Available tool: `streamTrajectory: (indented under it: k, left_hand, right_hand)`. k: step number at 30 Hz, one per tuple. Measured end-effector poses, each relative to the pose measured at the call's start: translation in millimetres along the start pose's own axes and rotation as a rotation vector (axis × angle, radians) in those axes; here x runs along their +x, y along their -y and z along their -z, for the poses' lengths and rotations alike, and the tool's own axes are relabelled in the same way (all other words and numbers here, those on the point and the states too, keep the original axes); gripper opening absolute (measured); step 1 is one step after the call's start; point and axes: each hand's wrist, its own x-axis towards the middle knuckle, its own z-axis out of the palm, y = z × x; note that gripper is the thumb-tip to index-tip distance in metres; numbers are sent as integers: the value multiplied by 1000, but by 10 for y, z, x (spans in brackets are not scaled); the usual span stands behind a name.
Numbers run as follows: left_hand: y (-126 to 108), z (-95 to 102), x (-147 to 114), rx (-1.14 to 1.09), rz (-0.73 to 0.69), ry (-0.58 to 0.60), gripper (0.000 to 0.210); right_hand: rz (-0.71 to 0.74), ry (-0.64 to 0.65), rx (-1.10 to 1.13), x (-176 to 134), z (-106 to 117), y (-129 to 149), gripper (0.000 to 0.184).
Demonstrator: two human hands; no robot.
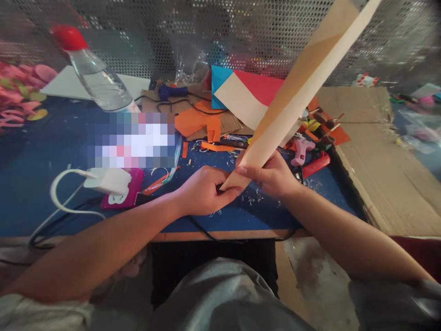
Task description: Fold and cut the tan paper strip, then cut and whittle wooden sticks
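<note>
A long cream-coloured strip of paper (296, 101), folded or curled lengthwise, slants up and to the right from my hands. My left hand (208, 191) pinches its lower end between thumb and fingers. Just above that, my right hand (272, 174) is closed round the strip, with its thumb on the front face. The right fingers behind the paper are partly hidden. Below and beyond the hands, the blue tabletop (193, 223) carries small white scraps. Orange paper pieces (193, 120) lie behind them.
A red-capped bottle (99, 82) leans at the left, near a white charger (108, 180) on a pink power strip (138, 181). Red, white and blue sheets (255, 87) stand at the back. A red-handled tool (317, 164) and cardboard (396, 184) are on the right.
</note>
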Motion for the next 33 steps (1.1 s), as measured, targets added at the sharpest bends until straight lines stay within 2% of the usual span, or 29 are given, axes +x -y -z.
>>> streamTrajectory:
  k: [4, 8, 11, 15, 19, 33]
  left_hand:
    - [-4, -11, 16, -108, 31, -63, 28]
    - [5, 3, 33, -207, 69, -160, 38]
    - [22, 13, 35, -184, 111, -199, 44]
    - [45, 8, 46, -164, 150, -183, 38]
    - [38, -5, 58, -129, 138, -198, 27]
    - [43, -14, 51, -120, 164, -228, 24]
  right_hand:
    - [-2, 62, 0, -9, -22, 4, 35]
    - [-1, 149, 47, 12, -68, 37, 37]
    - [30, 136, 31, 31, -86, 52, 37]
    - [57, 104, -27, 41, -80, 34, 41]
    - [52, 43, -86, 37, -72, -3, 43]
    - [67, 0, -203, 30, -56, -8, 40]
